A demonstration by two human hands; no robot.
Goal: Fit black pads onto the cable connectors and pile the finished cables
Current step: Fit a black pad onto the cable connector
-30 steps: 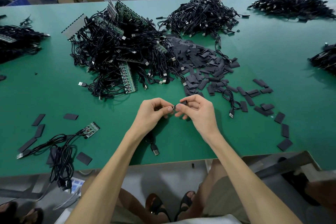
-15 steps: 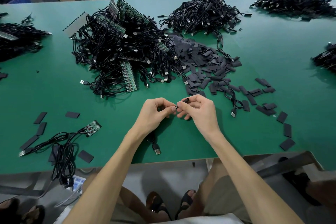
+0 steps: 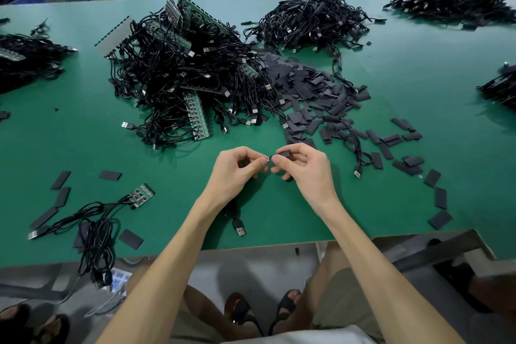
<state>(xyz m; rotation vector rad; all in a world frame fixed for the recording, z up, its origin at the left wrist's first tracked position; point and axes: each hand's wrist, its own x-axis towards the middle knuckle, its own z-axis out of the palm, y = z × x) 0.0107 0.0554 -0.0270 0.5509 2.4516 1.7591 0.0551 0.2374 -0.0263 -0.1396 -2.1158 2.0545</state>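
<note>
My left hand (image 3: 238, 169) pinches the small connector end of a black cable; the cable (image 3: 237, 222) trails under my wrist and ends in a USB plug near the table's front edge. My right hand (image 3: 305, 166) pinches a black pad (image 3: 284, 153) right at that connector, fingertips of both hands almost touching. A heap of loose black pads (image 3: 312, 92) lies beyond my hands. A big tangle of cables with green circuit boards (image 3: 184, 78) sits at the back left of centre. A second cable pile (image 3: 312, 19) lies behind the pads.
The green table (image 3: 83, 134) carries scattered pads at right (image 3: 435, 195) and left (image 3: 60, 180). A cable bundle with a small green board (image 3: 92, 220) hangs over the front left edge. More cable piles lie far left (image 3: 25, 58) and far right (image 3: 452, 3).
My hands have hardly moved. The black pad in my right hand now shows more plainly above my fingers, next to the connector.
</note>
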